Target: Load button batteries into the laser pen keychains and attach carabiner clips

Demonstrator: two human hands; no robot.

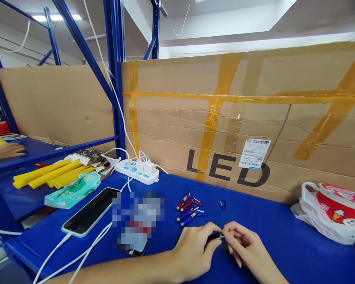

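Note:
Near the front of the blue table [171, 240], my left hand [197, 246] is closed round a small black object [213, 237]. My right hand [244, 244] pinches at the right end of that object, where something small and light shows between the fingertips. The two hands nearly touch. Just beyond them lie several small metal flashlights with clips, red ones [187, 202] and blue or purple ones [189, 216]. A loose black carabiner [223, 204] rests on the table, to the right of the flashlights.
A phone [90, 211] with a white cable and a power strip [139, 171] are on the left, beside a green packet [73, 191] and yellow tubes [53, 173]. A red bucket [343, 203] in a bag stands right. Cardboard [171, 130] walls the back. Another person's hand [7, 152] shows far left.

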